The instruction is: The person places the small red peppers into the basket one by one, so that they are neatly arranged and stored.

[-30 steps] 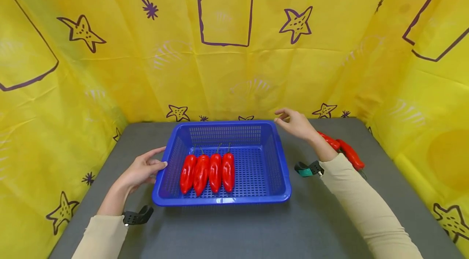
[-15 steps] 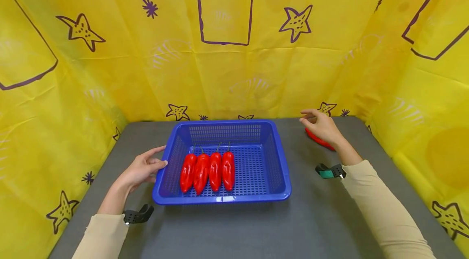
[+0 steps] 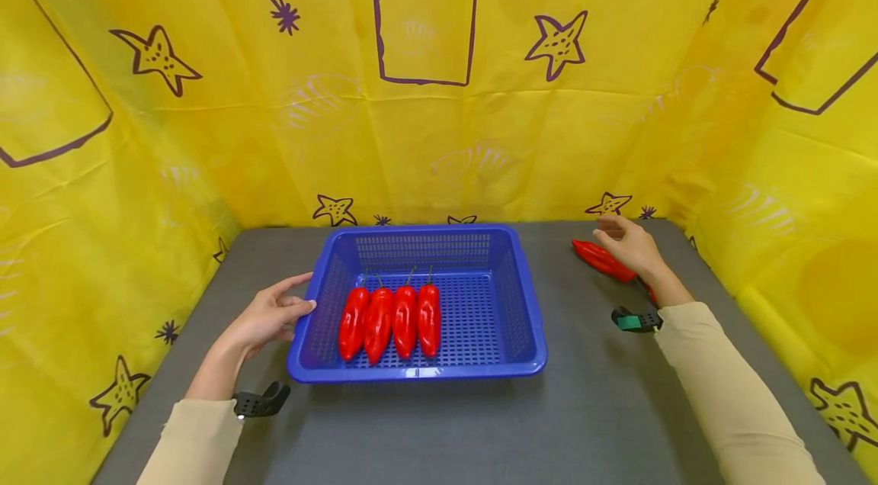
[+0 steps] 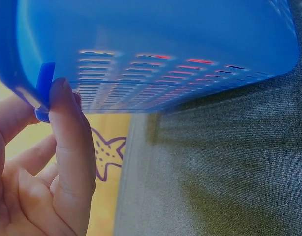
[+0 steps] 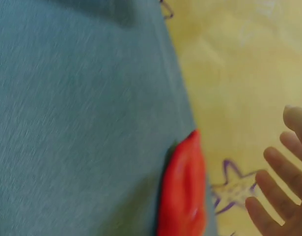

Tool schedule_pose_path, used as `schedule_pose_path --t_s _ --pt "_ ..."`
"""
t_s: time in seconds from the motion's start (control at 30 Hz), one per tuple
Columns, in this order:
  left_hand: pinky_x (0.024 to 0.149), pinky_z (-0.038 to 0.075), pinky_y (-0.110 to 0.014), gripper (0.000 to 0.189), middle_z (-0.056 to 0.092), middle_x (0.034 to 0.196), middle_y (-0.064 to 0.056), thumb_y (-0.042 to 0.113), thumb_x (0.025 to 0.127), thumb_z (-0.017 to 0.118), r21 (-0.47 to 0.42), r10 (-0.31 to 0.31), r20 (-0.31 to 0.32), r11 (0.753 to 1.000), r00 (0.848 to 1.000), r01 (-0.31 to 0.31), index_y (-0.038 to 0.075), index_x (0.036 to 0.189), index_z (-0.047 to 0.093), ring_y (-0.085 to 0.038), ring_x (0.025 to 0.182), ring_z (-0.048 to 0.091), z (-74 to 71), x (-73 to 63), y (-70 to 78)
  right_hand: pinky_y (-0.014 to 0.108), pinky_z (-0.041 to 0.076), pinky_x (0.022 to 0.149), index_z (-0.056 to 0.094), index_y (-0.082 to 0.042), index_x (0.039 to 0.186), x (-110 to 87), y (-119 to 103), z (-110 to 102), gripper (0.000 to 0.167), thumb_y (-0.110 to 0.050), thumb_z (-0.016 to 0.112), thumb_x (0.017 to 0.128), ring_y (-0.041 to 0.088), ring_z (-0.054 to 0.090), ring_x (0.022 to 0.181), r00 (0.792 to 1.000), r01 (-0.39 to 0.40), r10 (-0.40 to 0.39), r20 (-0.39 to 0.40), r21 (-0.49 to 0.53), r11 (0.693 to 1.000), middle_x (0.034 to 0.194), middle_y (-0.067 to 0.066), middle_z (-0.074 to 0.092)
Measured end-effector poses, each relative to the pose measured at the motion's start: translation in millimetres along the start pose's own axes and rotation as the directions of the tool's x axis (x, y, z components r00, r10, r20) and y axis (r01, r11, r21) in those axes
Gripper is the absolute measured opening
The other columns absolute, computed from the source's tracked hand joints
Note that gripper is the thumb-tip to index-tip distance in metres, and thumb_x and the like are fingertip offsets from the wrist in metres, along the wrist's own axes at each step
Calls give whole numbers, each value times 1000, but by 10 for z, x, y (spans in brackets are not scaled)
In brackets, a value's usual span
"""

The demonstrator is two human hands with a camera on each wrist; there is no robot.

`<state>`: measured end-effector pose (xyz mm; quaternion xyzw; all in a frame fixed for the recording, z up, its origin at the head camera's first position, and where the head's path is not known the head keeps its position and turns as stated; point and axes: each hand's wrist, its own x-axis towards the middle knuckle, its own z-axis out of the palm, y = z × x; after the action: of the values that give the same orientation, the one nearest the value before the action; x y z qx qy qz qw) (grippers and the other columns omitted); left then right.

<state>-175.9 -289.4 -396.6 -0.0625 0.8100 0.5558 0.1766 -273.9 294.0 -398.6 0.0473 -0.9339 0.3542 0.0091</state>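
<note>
Across the near worktop (image 3: pixel 439 432) sits a basket (image 3: pixel 417 374). At its nine o'clock, the left hand (image 3: pixel 269 317) has its grip on the rim, pinched between thumb and fingers. Inside, toward nine o'clock, four peppers (image 3: pixel 403 323) lie side by side. Farther off, at two o'clock, a loose pepper (image 3: pixel 602 259) lies on the worktop; near it the right hand (image 3: pixel 627 242) hovers, fingers apart, holding nothing. At twelve hangs yellow cloth (image 3: pixel 425 134).

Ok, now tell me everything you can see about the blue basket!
The blue basket looks like shiny plastic: rectangular, with a smooth rim, slotted walls and a floor full of holes. It sits upright on the grey table. Four red peppers lie side by side inside, leaving its right side bare. The left hand pinches its left rim.
</note>
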Motion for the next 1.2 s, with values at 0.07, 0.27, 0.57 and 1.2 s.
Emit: schedule_pose_path --t_s 0.07,0.27,0.57,1.2 --pt "71 55 -45 72 66 98 -14 24 89 62 5 3 1 1000 1000 -3 13 147 21 -25 82 67 -7 3 -1 57 35 97 38 1 136 -9 81 12 56 -37 46 95 42 43 119 1000 -20 20 2 -26 999 132 26 45" --pt "70 56 -44 70 66 99 -14 22 90 60 2 10 3 1000 1000 -10 13 147 20 -25 81 67 -9 23 -5 58 34 97 39 6 133 -15 341 86 55 -34 47 95 45 45 115 999 -41 39 -18 -133 990 128 30 46" --pt "68 56 -43 71 66 96 -13 22 89 61 -16 18 13 1000 1000 -18 12 147 21 -25 79 67 1 -8 14 58 37 91 48 11 125 -80 455 190 50 -24 55 90 48 48 107 998 -14 -3 -70 -242 970 120 32 52" --pt "70 56 -45 73 66 96 -14 24 89 62 -30 26 22 999 999 -25 12 147 20 -26 80 67 -10 -10 -18 59 39 82 58 6 114 -62 548 290 37 -16 57 85 51 49 97 998 2 -20 -62 -283 959 111 35 52"
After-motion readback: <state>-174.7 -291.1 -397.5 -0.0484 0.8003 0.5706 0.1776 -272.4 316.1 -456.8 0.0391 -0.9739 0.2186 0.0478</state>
